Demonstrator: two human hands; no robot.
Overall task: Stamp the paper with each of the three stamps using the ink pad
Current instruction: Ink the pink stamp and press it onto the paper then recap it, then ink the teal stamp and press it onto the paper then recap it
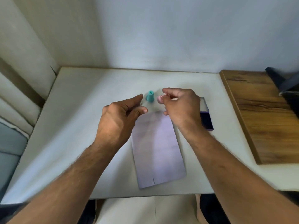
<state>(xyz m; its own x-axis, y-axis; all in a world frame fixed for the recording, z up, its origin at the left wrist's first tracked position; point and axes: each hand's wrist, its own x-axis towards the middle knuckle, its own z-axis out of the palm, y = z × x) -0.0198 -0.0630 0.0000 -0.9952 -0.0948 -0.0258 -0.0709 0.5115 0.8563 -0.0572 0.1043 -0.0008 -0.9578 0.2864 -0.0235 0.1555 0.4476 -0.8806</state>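
Pinching the pink stamp [159,99] in your right hand [181,107], left hand [119,117] loosely open, you risk toppling the teal stamp [150,96] just beside it.

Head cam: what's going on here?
A person sits at a white table doing a stamping job. The right hand pinches a small pink stamp just beyond the far end of the paper. The left hand hovers open nearby, holding nothing. A teal stamp stands upright on the table between the hands. The ink pad lies open to the right, partly hidden by the right wrist. No stamp marks are discernible on the paper; a third stamp isn't visible.
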